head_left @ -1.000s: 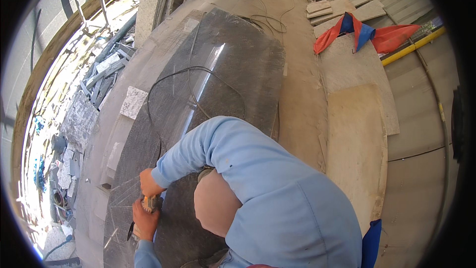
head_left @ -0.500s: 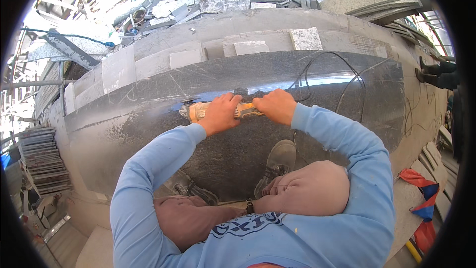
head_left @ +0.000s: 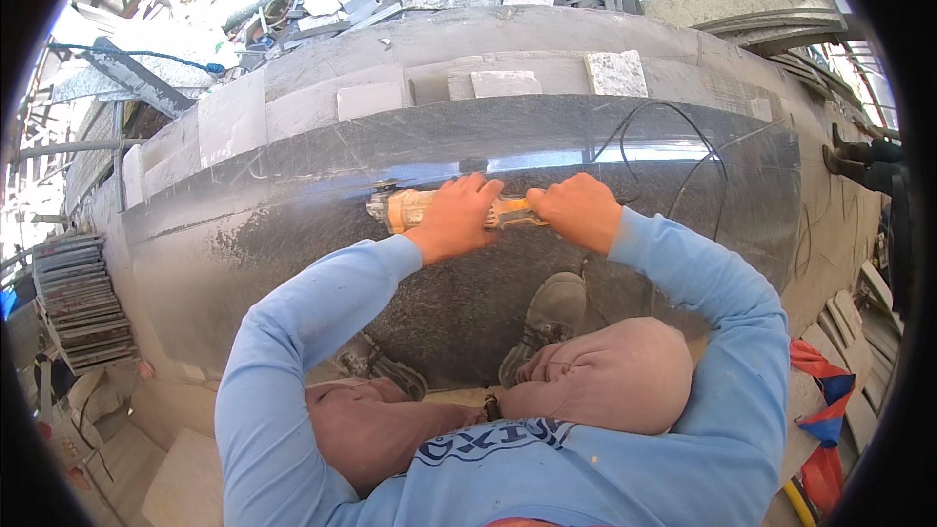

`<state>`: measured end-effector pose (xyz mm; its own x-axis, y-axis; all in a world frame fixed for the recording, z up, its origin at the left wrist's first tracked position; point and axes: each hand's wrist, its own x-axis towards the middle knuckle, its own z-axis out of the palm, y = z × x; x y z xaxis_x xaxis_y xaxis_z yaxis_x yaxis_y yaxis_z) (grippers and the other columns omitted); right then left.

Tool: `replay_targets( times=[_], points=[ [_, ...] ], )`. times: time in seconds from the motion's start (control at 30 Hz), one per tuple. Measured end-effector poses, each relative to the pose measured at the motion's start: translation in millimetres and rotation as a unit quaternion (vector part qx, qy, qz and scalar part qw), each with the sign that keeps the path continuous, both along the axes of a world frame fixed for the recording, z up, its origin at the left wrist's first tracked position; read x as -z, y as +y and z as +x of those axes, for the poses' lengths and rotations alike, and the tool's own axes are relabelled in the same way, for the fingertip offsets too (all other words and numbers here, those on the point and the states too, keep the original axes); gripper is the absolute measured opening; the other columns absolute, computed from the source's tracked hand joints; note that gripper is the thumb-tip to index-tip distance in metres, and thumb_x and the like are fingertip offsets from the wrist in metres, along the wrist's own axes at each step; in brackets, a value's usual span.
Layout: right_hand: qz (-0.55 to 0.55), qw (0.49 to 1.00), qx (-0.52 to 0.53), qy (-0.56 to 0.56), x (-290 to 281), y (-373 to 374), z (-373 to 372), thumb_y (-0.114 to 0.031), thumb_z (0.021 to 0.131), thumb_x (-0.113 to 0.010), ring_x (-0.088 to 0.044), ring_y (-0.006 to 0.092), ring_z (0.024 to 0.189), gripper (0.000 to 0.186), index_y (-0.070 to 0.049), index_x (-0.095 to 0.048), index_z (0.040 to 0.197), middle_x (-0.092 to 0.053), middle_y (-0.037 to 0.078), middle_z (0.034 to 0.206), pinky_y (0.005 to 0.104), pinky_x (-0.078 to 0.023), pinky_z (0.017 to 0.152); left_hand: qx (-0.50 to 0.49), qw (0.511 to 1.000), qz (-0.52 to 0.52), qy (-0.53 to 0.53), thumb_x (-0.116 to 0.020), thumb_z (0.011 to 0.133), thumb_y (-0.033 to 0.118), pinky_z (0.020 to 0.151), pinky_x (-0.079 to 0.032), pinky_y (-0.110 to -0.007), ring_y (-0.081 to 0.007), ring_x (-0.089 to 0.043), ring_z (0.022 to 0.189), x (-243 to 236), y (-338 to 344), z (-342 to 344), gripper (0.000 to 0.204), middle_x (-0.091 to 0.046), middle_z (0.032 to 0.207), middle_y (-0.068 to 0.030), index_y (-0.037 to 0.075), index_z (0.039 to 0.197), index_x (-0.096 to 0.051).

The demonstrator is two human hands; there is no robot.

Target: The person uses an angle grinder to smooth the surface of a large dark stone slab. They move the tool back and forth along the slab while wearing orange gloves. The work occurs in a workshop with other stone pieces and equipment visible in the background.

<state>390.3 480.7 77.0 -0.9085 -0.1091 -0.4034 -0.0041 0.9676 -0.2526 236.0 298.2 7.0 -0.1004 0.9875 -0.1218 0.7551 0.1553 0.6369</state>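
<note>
A yellow angle grinder lies crosswise in front of me, its metal head toward the left. My left hand is wrapped over the grinder's body. The rear end sits in my right hand, fingers closed around it. Under the grinder stretches a long dark stone slab, partly dusty, with a shiny bluish band along it. The head is at the slab's surface near that band; whether its disc touches the stone I cannot tell.
A black cord loops over the slab's right part. Pale stone pieces lie along the far edge, with a heap of rubble beyond. Stacked strips stand at left. Another person's legs show at far right. My shoes rest on the slab.
Both hands and the grinder have shifted to the right along the slab. The grip on it is the same. The view has tilted slightly.
</note>
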Motion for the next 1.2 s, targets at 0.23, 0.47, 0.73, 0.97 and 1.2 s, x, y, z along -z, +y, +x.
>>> replay_targets(
  times=[0.23,0.47,0.73,0.97,1.2],
  points=[
    [-0.020,0.999,0.003,0.030,24,-17,-16,-0.012,0.087,-0.065,-0.072,0.0304,0.071,0.011,-0.005,-0.062,0.095,-0.071,0.011,0.074,0.0440,-0.055,0.061,0.008,0.999,-0.043,0.021,-0.086,0.068,0.020,0.091,-0.048,-0.046,-0.0346,-0.060,0.107,8,-16,-18,0.068,-0.059,0.111,-0.0150,0.007,0.126,-0.055],
    [0.013,0.999,0.014,-0.039,-16,0,6,-0.013,0.088,-0.064,-0.072,0.0303,0.070,0.010,-0.005,-0.061,0.095,-0.070,0.012,0.073,0.0433,-0.055,0.061,0.019,0.999,0.024,0.014,-0.088,0.067,0.022,0.091,-0.048,-0.045,-0.0341,-0.060,0.108,-4,3,7,0.073,-0.059,0.112,-0.0148,0.006,0.129,-0.053],
    [-0.004,0.999,0.006,0.040,30,-11,-4,-0.011,0.085,-0.067,-0.072,0.0304,0.070,0.013,-0.005,-0.061,0.095,-0.070,0.011,0.073,0.0435,-0.054,0.060,0.017,0.998,-0.037,0.037,-0.088,0.067,0.022,0.090,-0.049,-0.045,-0.0343,-0.060,0.108,9,-10,-9,0.072,-0.059,0.112,-0.0150,0.006,0.129,-0.053],
    [0.015,1.000,-0.003,-0.015,-4,-3,-5,-0.012,0.085,-0.068,-0.072,0.0305,0.071,0.014,-0.006,-0.060,0.095,-0.070,0.011,0.072,0.0438,-0.054,0.060,0.004,1.000,0.014,0.019,-0.087,0.068,0.022,0.089,-0.049,-0.045,-0.0341,-0.061,0.107,9,-4,-2,0.070,-0.060,0.111,-0.0154,0.005,0.128,-0.055],
    [0.034,0.999,0.003,-0.003,-1,14,13,-0.012,0.085,-0.068,-0.071,0.0305,0.067,0.013,-0.007,-0.059,0.095,-0.069,0.010,0.070,0.0429,-0.053,0.055,0.010,1.000,-0.019,-0.005,-0.087,0.069,0.023,0.090,-0.049,-0.045,-0.0337,-0.061,0.107,-8,17,12,0.070,-0.060,0.111,-0.0159,0.005,0.129,-0.055]
  ],
)
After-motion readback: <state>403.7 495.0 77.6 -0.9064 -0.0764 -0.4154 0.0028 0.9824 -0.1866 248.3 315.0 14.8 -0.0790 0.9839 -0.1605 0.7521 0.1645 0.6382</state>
